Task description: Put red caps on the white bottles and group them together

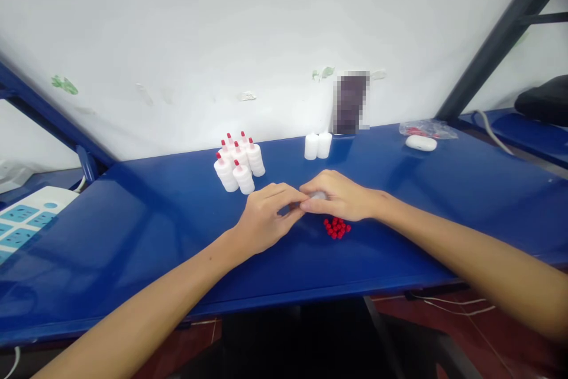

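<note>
1. Right hand (341, 197) curls over a small white bottle (318, 196), just behind the red caps (336, 228).
2. Left hand (265, 217) pinches at its tip, seemingly a cap, hidden by fingers.
3. Capped bottles (238, 162) stand behind-left of the red caps.

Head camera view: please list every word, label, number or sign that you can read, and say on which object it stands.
None can be read.
Small white bottles, red caps: no label shows.
Pixelated rectangle against the wall: blurred.
Power strip: any marks are too small.

Bright even light, glare on blue table (155, 231), soft blur, bowed edges
</note>
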The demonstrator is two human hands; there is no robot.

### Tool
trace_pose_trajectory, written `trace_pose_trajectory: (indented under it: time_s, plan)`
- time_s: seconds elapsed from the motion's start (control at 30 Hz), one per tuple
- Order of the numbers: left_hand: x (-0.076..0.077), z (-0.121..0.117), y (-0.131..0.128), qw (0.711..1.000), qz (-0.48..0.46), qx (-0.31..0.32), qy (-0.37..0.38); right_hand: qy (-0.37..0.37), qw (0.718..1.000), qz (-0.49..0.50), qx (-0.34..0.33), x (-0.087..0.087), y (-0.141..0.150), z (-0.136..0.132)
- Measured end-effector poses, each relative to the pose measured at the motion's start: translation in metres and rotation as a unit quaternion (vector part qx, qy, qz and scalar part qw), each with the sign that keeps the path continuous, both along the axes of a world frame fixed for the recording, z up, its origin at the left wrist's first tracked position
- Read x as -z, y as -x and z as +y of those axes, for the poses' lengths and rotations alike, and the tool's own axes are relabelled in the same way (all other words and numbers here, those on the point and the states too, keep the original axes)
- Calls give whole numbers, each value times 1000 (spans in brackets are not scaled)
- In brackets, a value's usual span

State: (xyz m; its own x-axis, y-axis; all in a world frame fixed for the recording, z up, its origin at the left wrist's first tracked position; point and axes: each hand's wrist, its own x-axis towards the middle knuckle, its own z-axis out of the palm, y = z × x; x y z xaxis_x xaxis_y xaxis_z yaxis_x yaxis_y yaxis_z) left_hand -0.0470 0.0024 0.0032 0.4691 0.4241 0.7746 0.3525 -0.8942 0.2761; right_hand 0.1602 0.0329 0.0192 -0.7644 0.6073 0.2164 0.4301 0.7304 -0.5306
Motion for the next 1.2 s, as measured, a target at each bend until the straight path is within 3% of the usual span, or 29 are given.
trace_pose_trajectory:
  time_s: [0.3,0.43,0.57,0.7,0.8,0.9,1.0,1.2]
  plan:
    - [5,3,-6,998,-4,33,56,-5,1000,8,-29,2,2,0]
    - [6,4,-6,998,11,19,56,-5,1000,22,-20,4,0,6]
    - [-5,5,-1,998,22,-52,36,23,997,80,-6,4,-4,9]
    - [-32,15,22,988,-60,-134,43,36,992,104,63,6,-7,10]
    - [-53,26,48,958,-143,-217,120,24,992,84,93,8,-8,11]
    - [-65,30,69,934,-133,-271,189,11,992,66,105,9,-8,12]
    - [-67,28,76,924,-88,-306,213,4,993,58,106,9,-8,12]
    - [-58,28,74,924,3,-349,153,-7,993,49,110,8,-9,13]
